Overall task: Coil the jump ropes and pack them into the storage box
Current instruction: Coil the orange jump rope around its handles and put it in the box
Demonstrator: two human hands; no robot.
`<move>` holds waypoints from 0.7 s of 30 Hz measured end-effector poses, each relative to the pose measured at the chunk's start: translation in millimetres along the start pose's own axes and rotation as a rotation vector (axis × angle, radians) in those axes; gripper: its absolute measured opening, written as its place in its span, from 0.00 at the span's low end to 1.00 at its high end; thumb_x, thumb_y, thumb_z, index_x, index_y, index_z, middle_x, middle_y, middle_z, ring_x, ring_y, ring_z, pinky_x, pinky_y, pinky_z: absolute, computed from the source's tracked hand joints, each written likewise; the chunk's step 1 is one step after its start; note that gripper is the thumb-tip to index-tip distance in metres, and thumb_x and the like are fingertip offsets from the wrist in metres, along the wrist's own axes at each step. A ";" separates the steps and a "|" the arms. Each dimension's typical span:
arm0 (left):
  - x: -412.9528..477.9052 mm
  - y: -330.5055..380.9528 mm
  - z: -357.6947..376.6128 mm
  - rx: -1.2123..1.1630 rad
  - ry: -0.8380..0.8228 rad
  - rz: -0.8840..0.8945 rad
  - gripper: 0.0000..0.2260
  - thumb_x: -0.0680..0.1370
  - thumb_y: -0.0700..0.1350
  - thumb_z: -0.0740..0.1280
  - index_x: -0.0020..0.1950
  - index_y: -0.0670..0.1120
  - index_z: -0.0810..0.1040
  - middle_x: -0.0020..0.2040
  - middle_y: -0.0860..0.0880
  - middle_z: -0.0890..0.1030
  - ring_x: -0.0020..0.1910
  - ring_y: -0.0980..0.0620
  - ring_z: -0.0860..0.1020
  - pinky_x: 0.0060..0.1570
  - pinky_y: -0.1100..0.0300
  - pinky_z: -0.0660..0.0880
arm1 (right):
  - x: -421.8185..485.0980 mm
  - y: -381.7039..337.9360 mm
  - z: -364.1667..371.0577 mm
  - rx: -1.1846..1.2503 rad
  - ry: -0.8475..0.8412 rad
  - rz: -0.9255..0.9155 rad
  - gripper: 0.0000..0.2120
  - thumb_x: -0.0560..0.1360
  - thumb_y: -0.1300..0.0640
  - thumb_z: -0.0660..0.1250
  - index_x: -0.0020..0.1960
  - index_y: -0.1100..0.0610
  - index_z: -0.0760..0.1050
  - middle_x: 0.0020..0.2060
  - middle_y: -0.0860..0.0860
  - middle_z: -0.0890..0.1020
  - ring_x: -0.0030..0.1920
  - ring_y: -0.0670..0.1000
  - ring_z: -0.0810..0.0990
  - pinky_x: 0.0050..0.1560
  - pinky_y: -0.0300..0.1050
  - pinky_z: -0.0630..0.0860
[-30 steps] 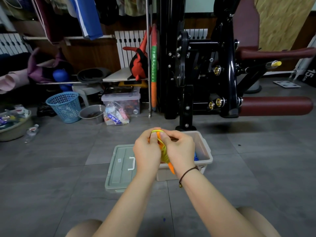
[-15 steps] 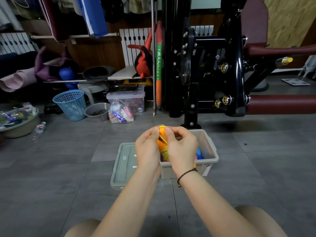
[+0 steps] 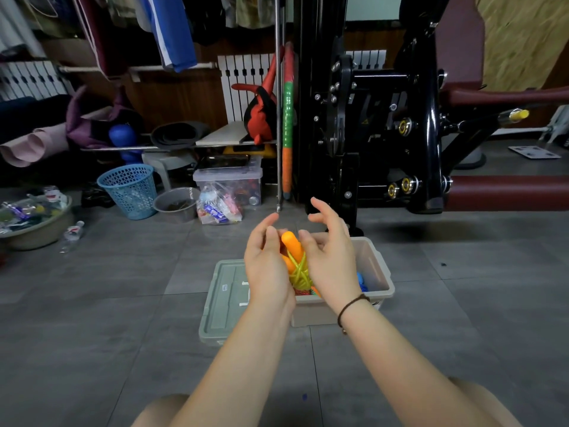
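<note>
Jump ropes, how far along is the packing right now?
Done: the storage box sits open, its lid on the floor beside it, with something blue already inside. In hand: the left hand holds an orange-handled rope, yellow cord wound round it, over the box; the right hand is open beside it. Left: drop it in.

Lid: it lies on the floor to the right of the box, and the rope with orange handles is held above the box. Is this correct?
No. The head view shows the lid left of the box, not right. The rope is held above the box, as you said.
</note>
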State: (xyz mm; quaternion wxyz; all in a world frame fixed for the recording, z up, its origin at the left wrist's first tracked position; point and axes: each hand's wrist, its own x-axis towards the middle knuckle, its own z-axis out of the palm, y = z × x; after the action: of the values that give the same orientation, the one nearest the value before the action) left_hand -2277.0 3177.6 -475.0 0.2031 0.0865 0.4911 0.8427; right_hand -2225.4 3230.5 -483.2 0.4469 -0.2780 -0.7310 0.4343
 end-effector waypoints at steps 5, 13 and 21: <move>16.4 9.7 -11.0 -0.101 -0.041 0.115 0.12 0.83 0.43 0.56 0.55 0.52 0.78 0.39 0.50 0.79 0.40 0.53 0.74 0.52 0.49 0.72 | 0.7 1.7 -25.1 0.019 -0.178 0.637 0.28 0.77 0.35 0.50 0.69 0.49 0.65 0.65 0.52 0.74 0.60 0.52 0.75 0.59 0.53 0.72; 1.9 16.1 -26.0 0.582 -0.232 0.625 0.14 0.78 0.52 0.61 0.36 0.48 0.77 0.36 0.51 0.78 0.39 0.58 0.75 0.41 0.65 0.70 | -3.1 4.5 -39.4 0.530 -0.032 1.101 0.26 0.76 0.35 0.56 0.45 0.60 0.70 0.29 0.58 0.79 0.27 0.54 0.77 0.23 0.40 0.74; 10.0 5.3 -44.7 1.432 -0.111 0.773 0.20 0.79 0.58 0.47 0.41 0.48 0.72 0.39 0.49 0.76 0.42 0.43 0.75 0.39 0.55 0.63 | -3.0 7.0 -45.6 0.158 -0.060 0.705 0.25 0.78 0.36 0.51 0.60 0.56 0.70 0.47 0.61 0.81 0.26 0.55 0.79 0.20 0.38 0.68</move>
State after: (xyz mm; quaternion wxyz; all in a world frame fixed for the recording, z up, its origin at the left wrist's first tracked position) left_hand -2302.9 3144.2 -493.4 -0.1825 0.4001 0.8355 0.3294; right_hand -2183.2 3249.0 -480.5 0.2681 -0.4650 -0.5670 0.6248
